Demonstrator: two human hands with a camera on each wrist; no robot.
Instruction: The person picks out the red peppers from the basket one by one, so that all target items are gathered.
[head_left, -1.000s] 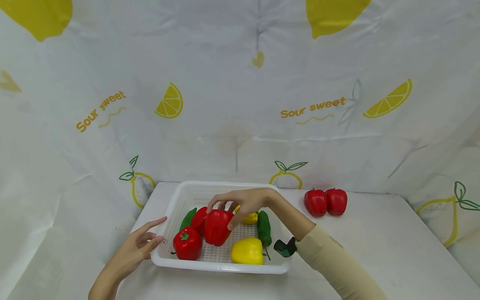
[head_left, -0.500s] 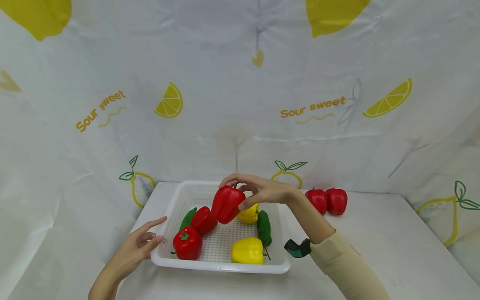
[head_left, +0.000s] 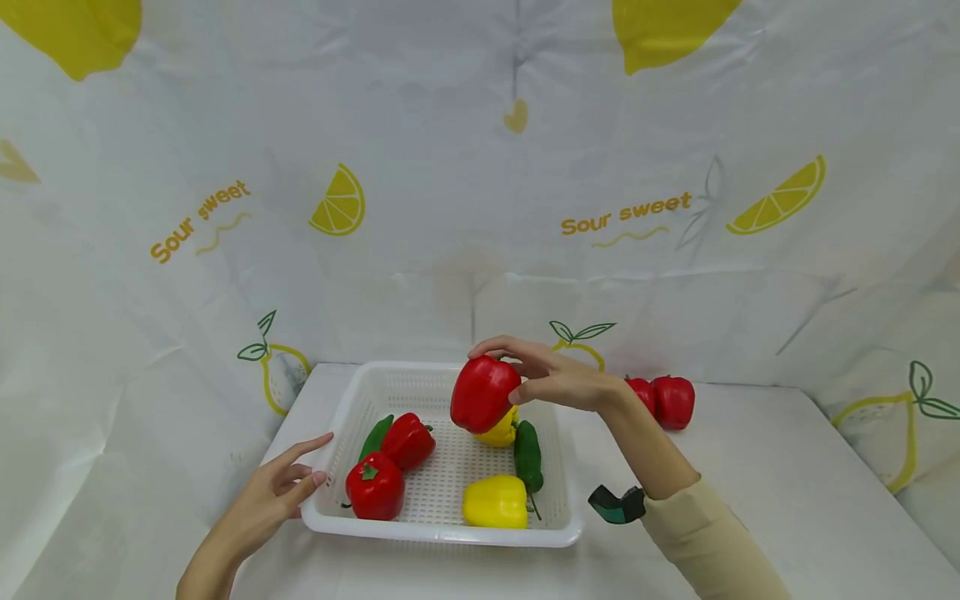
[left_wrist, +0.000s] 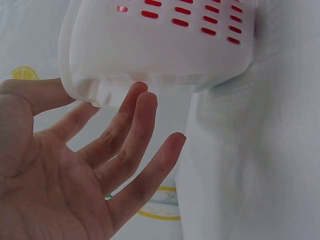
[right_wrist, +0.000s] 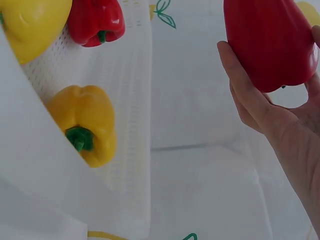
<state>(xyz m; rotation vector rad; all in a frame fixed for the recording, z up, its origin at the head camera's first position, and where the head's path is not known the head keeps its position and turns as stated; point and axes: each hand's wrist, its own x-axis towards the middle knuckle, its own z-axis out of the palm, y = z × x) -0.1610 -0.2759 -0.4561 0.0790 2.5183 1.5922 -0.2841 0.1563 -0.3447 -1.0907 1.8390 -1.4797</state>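
My right hand (head_left: pixel 558 379) holds a red bell pepper (head_left: pixel 483 393) between thumb and fingers, raised above the back right part of a white plastic basket (head_left: pixel 442 535). The right wrist view shows that pepper (right_wrist: pixel 270 40) in my fingers, clear of the basket wall. My left hand (head_left: pixel 273 492) holds the basket's left rim; in the left wrist view, the thumb lies over the rim and fingers spread loosely below. In the basket lie two red bell peppers (head_left: pixel 375 487), a yellow bell pepper (head_left: pixel 495 502), another yellow one (head_left: pixel 498 432) partly hidden, and two green peppers (head_left: pixel 528 457).
Two more red bell peppers (head_left: pixel 673 402) stand side by side on the white table (head_left: pixel 750 475) right of the basket; my right forearm partly covers one. A white lemon-print cloth (head_left: pixel 465 208) hangs behind the table.
My right hand has lifted the red bell pepper up out of the basket's middle and carried it to the right. The left hand and the basket have stayed in place.
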